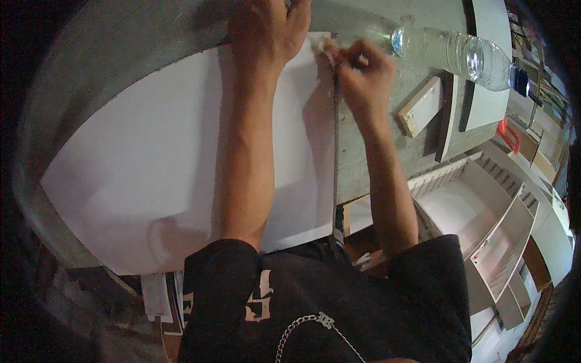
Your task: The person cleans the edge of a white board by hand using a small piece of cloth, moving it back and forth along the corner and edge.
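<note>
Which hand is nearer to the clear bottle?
Right. The right hand is just left of the clear bottle, near the end away from its cap; the left hand is farther left, at the white board's far edge.

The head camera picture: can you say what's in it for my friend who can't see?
A person's left hand reaches past the far edge of a big white board on a grey-green table, while the blurred right hand is by its far right corner. To the right are a clear bottle and, nearer the person, a pale box with compartments.
</note>
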Demonstrator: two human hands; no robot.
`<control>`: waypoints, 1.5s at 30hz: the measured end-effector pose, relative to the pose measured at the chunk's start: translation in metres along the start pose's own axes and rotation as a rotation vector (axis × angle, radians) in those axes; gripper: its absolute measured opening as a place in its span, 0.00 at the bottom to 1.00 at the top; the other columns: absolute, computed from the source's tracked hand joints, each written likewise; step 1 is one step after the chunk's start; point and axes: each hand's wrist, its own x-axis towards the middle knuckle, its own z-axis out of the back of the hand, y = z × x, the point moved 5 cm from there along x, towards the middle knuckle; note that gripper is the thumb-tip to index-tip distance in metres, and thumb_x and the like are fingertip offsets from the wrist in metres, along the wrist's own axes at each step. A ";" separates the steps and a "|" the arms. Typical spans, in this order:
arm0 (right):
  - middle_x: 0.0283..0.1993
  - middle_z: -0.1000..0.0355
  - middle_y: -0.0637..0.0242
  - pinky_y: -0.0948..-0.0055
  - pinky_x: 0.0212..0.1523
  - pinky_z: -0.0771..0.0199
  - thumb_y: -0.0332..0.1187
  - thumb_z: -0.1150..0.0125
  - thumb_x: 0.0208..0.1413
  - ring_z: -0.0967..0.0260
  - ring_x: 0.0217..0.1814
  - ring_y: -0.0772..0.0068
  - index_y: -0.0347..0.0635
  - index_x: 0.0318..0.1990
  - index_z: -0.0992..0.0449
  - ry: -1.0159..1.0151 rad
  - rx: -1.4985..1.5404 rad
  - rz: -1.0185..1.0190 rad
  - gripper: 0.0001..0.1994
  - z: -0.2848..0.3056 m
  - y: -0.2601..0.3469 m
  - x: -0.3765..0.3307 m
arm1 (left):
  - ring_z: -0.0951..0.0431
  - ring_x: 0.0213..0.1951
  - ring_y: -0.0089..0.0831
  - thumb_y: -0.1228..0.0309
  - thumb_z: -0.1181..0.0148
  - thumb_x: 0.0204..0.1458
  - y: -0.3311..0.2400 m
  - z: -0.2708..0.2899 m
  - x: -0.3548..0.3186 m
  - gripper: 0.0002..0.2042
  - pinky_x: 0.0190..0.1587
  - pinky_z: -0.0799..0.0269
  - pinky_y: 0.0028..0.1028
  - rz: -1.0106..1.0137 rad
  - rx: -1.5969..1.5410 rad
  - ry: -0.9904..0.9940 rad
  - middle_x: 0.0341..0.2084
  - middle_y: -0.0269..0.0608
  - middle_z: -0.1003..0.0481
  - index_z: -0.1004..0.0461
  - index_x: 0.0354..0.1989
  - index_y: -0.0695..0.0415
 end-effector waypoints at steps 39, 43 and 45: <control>0.31 0.21 0.60 0.76 0.38 0.25 0.20 0.39 0.51 0.24 0.38 0.76 0.35 0.24 0.30 0.004 -0.227 0.217 0.07 0.001 0.006 0.006 | 0.20 0.31 0.41 0.70 0.41 0.55 0.003 -0.002 -0.002 0.13 0.33 0.27 0.35 0.050 -0.058 0.020 0.28 0.45 0.21 0.28 0.48 0.56; 0.27 0.22 0.59 0.76 0.35 0.26 0.22 0.38 0.50 0.25 0.32 0.78 0.33 0.24 0.32 -0.032 0.026 0.064 0.08 -0.005 0.000 -0.040 | 0.20 0.32 0.42 0.70 0.40 0.55 0.007 0.007 -0.001 0.13 0.33 0.27 0.35 0.017 0.001 -0.002 0.29 0.45 0.21 0.28 0.48 0.56; 0.27 0.23 0.59 0.77 0.34 0.27 0.22 0.38 0.50 0.26 0.32 0.79 0.34 0.23 0.33 -0.057 -0.165 0.194 0.09 -0.003 0.013 -0.017 | 0.20 0.32 0.42 0.70 0.40 0.55 0.004 0.002 0.001 0.13 0.34 0.27 0.36 -0.008 -0.059 -0.008 0.29 0.45 0.21 0.28 0.48 0.56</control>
